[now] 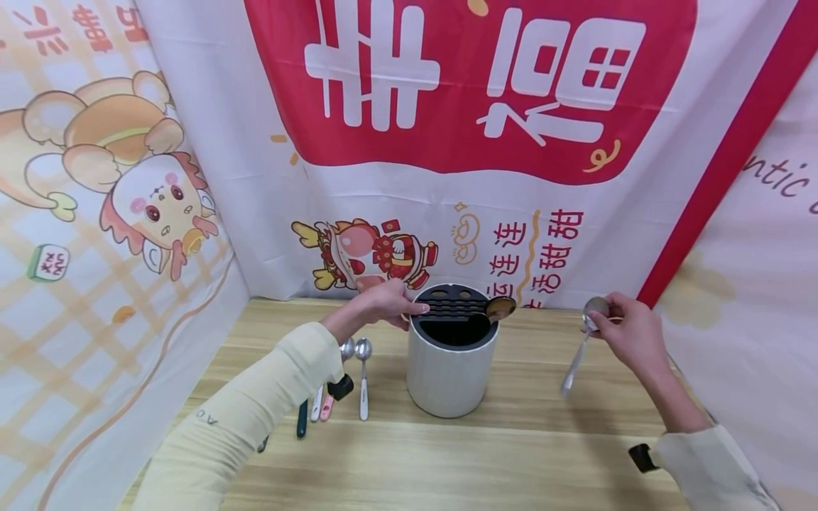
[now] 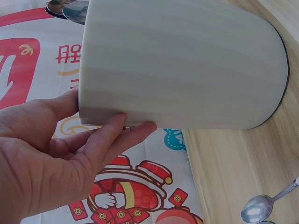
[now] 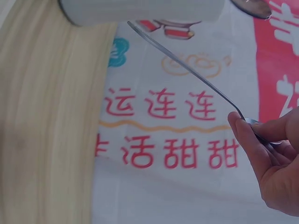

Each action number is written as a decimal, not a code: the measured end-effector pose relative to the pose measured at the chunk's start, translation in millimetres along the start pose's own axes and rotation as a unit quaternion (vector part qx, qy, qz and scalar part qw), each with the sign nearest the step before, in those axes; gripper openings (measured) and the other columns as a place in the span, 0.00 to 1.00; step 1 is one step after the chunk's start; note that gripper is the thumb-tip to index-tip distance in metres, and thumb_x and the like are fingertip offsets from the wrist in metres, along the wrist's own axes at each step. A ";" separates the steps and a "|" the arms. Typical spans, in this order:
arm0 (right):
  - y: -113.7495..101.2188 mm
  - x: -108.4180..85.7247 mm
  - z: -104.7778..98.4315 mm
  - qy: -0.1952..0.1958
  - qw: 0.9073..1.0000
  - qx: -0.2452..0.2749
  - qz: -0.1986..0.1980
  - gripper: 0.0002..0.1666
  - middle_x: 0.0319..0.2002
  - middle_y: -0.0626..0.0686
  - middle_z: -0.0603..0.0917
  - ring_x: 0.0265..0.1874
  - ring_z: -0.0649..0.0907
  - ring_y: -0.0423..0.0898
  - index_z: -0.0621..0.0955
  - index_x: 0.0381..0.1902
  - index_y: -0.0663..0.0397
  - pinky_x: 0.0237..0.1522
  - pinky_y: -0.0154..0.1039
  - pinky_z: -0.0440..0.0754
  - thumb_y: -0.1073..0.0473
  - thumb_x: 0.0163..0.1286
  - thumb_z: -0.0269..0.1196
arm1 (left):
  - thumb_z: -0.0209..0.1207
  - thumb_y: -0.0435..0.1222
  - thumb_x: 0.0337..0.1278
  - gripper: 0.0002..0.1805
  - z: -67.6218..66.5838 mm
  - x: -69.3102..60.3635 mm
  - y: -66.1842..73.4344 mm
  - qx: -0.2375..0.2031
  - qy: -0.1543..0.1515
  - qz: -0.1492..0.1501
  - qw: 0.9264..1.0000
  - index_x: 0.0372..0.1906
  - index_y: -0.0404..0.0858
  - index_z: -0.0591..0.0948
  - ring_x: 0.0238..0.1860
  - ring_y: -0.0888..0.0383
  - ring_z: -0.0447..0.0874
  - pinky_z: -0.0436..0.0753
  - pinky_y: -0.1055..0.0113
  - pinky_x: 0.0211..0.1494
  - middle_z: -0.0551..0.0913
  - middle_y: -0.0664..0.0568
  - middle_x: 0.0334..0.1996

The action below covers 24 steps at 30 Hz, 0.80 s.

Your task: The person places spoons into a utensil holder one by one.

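Nearest bit is a broad strip of wooden table (image 1: 460, 461), so there's decent room in front of everything. Near left, the left sleeve (image 1: 249, 404) crosses over a bunch of cutlery and hides part of it: you can make out a dark green handle (image 1: 302, 420), a pink handle (image 1: 327, 407) and, closest to the pot, a loose spoon (image 1: 363, 387) lying on its own with a small gap around it.

The off-white pot (image 1: 449, 380) stands upright mid-table, kinda toward the far edge. Left hand (image 1: 386, 301) has its far-left rim pinched, thumb over the top edge, fingers against the outside wall. Its black insert (image 1: 450, 304) has slots, and spoon bowls (image 1: 501, 308) poke out past the right edge.

Right hand (image 1: 629, 332) is well off to the right, fingers closed around the bowl end of a metal spoon (image 1: 577, 362), handle angled down and nearward. Plenty of wood between that and the pot. Far side, a printed cloth (image 1: 473, 177) hangs right behind the table edge.
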State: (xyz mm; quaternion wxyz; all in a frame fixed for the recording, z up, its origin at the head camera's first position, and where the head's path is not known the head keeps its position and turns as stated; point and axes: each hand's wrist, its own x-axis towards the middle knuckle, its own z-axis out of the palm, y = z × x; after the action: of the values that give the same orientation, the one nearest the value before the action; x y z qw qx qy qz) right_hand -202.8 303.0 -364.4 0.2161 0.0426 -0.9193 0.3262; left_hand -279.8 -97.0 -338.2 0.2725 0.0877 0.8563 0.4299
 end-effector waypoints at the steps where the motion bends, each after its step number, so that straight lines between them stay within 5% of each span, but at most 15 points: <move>1: -3.6 -0.6 -0.6 -0.001 1.000 0.006 -0.001 0.09 0.36 0.71 0.86 0.37 0.88 0.66 0.79 0.38 0.68 0.24 0.20 0.80 0.67 0.65 0.68 | 0.62 0.41 0.67 0.14 0.1 0.2 0.0 -0.001 0.000 -0.001 1.000 0.39 0.33 0.88 0.38 0.52 0.86 0.88 0.60 0.51 0.88 0.47 0.31; 11: -43.4 1.0 -6.7 0.025 0.999 0.031 -0.035 0.07 0.36 0.69 0.87 0.35 0.88 0.63 0.78 0.35 0.66 0.26 0.18 0.79 0.68 0.65 0.67 | 0.61 0.41 0.68 0.14 -1.4 -0.7 1.5 -0.002 -0.004 0.001 1.000 0.40 0.33 0.88 0.38 0.53 0.86 0.88 0.60 0.51 0.88 0.47 0.31; 19: -68.7 3.5 -8.9 0.034 0.997 0.066 -0.031 0.08 0.37 0.67 0.86 0.28 0.80 0.22 0.79 0.38 0.66 0.27 0.19 0.81 0.67 0.66 0.67 | 0.61 0.41 0.68 0.15 -1.0 -1.3 1.3 0.000 0.000 -0.001 1.000 0.41 0.32 0.87 0.36 0.54 0.85 0.87 0.59 0.53 0.88 0.47 0.31; 24: -81.9 4.7 -8.2 0.044 0.995 0.081 -0.046 0.09 0.39 0.65 0.86 0.29 0.78 0.21 0.78 0.39 0.65 0.28 0.19 0.81 0.65 0.67 0.67 | 0.60 0.42 0.68 0.15 0.0 -1.3 1.4 0.001 -0.002 0.002 1.000 0.40 0.33 0.88 0.37 0.53 0.85 0.88 0.61 0.51 0.88 0.48 0.31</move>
State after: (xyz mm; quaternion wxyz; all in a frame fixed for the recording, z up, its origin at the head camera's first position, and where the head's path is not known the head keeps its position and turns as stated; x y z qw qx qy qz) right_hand -186.1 244.1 -309.1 0.2671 0.0873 -0.8764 0.3910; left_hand -278.8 -96.7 -336.5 0.2735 0.0911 0.8560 0.4291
